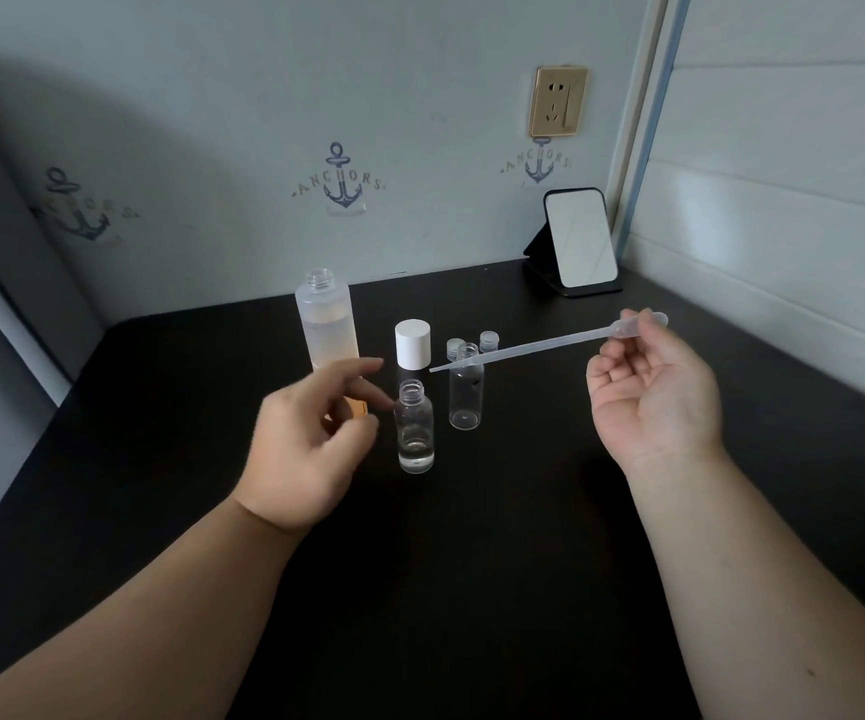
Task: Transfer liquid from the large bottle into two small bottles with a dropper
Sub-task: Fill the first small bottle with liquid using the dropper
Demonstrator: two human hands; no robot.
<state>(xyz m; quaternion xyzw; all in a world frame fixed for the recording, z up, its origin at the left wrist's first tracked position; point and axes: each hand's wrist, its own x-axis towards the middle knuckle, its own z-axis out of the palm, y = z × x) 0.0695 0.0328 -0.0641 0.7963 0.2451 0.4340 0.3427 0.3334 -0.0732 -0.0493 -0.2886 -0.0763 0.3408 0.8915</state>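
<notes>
**Inspector:** Two small bottles stand uncapped on the table. The near vial holds a little clear liquid at the bottom; the far vial looks empty. The big bottle is open at the back left, partly filled.

**Operator:** And my hands?

**Inspector:** Your right hand pinches the bulb of the dropper, palm up, with the stem lying near level and its tip over the far vial's mouth. Your left hand hovers just beside the near vial, fingers loosely spread, gripping nothing.

**Operator:** How will the dropper handle?

**Inspector:** Light, soft plastic, in my judgement. The stem will flex and the bulb answers to slight pressure, so pinch only the bulb and keep it gentle. Held this flat, any liquid in it could run back. I cannot tell whether it is loaded.

**Operator:** Anything in the way?

**Inspector:** The white cap stands between the big bottle and the vials, and two little caps sit just behind the far vial. The vials are light and narrow; a nudge may tip them, so steady one with your left hand. The mirror is well apart.
</notes>
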